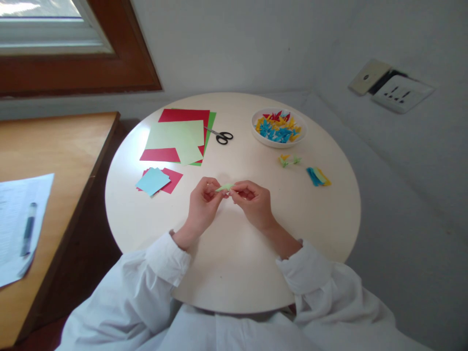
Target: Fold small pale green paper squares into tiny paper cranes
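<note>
Fingers of left hand (204, 202) and right hand (255, 202) pinch green paper (225, 187); judged light, easily creased; best held gently by its ends.

Pale-green folded paper (225, 187), white table (234, 273), black-handled scissors (223, 138)
</note>
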Available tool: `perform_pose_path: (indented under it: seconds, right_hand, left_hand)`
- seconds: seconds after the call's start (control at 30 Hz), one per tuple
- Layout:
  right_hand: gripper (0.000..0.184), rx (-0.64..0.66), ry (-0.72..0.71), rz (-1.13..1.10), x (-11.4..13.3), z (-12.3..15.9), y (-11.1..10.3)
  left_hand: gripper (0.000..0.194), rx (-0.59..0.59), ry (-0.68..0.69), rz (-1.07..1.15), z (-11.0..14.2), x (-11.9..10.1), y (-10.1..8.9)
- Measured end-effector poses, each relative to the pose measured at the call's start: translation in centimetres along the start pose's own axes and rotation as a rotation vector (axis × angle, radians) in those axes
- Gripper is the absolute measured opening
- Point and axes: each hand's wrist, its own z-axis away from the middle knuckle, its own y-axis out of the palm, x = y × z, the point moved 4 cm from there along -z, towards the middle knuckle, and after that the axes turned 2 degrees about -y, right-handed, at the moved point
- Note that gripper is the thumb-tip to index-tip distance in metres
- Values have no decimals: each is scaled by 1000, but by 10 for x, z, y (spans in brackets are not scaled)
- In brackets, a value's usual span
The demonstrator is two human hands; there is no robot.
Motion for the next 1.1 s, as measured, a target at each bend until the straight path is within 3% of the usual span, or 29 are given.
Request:
perform_pose_path:
  seconds: [0.47, 0.73, 1.1]
  right_hand:
    - [24, -4, 65, -59, -5, 0, 1]
    - [33, -14, 113, -124, 0, -5, -2]
    - [35, 39, 117, -134, 0, -4, 1]
  left_hand:
    - [30, 8, -13, 80, 0, 1, 0]
    - [37, 48, -127, 79, -1, 1, 0]
    - [19, 46, -93, -19, -3, 1, -1]
